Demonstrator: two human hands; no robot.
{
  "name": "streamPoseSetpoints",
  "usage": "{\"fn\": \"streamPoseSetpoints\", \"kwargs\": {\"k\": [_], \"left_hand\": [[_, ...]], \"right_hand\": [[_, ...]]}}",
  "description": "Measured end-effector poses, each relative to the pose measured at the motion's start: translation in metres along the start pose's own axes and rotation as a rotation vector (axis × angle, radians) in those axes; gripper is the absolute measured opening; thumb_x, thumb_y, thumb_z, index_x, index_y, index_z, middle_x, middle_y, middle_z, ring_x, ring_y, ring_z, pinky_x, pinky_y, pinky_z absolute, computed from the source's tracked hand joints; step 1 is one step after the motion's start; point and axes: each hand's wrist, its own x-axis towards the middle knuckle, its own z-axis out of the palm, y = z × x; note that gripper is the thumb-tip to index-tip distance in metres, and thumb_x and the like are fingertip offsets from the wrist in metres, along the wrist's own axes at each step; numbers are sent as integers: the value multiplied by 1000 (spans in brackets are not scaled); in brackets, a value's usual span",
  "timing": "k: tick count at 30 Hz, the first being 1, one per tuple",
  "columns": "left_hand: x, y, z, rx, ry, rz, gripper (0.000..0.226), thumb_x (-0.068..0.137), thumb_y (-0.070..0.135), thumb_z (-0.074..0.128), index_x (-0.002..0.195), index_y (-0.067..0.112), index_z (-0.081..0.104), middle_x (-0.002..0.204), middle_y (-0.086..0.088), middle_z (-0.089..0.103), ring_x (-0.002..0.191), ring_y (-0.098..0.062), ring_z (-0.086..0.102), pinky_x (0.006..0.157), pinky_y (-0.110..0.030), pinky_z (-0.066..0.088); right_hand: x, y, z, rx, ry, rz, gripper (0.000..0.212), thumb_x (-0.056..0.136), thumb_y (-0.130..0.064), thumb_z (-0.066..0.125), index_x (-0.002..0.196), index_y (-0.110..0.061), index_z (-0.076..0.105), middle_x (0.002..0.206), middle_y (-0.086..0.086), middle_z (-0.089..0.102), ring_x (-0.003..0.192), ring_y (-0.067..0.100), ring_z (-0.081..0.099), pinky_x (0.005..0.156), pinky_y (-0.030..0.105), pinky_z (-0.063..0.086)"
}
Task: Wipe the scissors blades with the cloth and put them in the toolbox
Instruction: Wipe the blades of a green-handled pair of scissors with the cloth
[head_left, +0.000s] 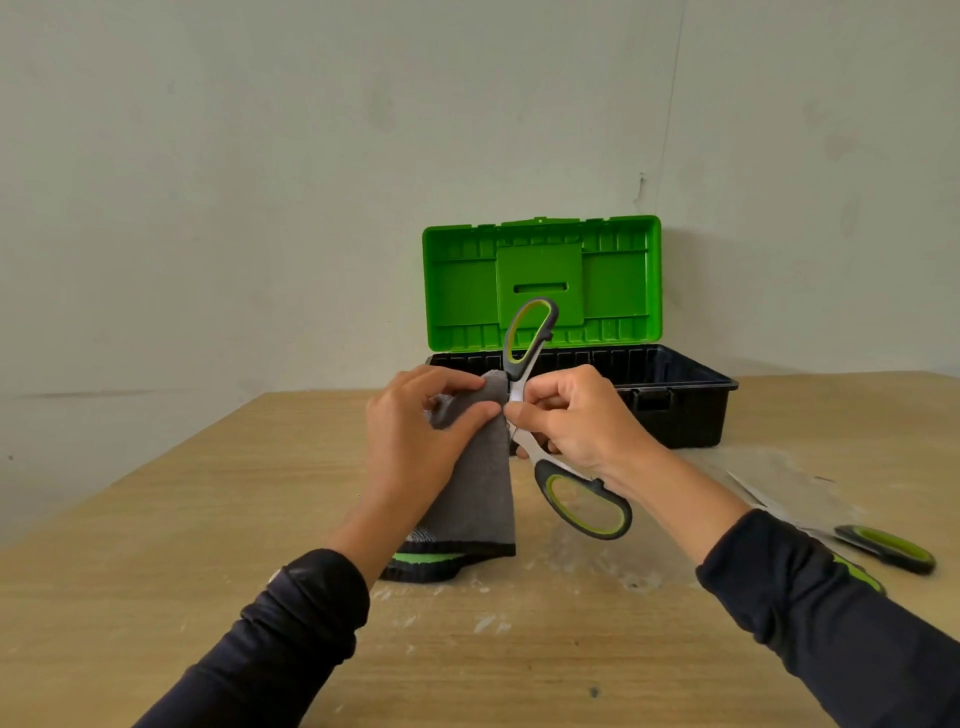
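Observation:
Above the wooden table I hold a pair of scissors (524, 358) with grey-and-green handles, spread wide apart. My right hand (576, 421) pinches them near the pivot; one handle points up, the other (584, 506) hangs toward me. My left hand (415, 431) grips a grey cloth (478, 499) and presses it against the blades, which are mostly hidden by the cloth and my fingers. The cloth's dark hem with a green stripe touches the table. Behind my hands stands the toolbox (685, 384), its black base and green lid (540, 280) open.
A second pair of scissors (883, 545) with the same handles lies on the table at the right, close to my right forearm. The tabletop (208, 519) shows pale smears in front. A plain wall stands behind the toolbox.

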Motion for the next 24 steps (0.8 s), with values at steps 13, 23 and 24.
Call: {"fn": "streamPoseSetpoints", "kwargs": {"k": [13,23,24], "left_hand": [[4,-11,-3,-41,59,-76,16,72,22,77,85,26,67,83,15,62,79,-2,58,65,-7,43],[11,-31,-6,91,55,-152,10,74,24,76,81,22,70,78,10,66,72,0,58,67,-12,39],[11,-32,-6,91,42,-170,10,73,23,76,80,21,70,76,9,67,70,0,58,65,-7,37]], "right_hand": [[2,1,-2,30,-54,-57,32,86,-11,66,56,-9,53,51,2,44,52,22,45,50,24,36],[3,6,-13,-53,-136,-2,35,88,-13,64,55,-8,52,50,5,43,48,17,38,51,23,36],[3,6,-17,-93,-136,9,34,88,-14,64,56,-7,55,48,2,46,44,14,40,50,21,37]]}}
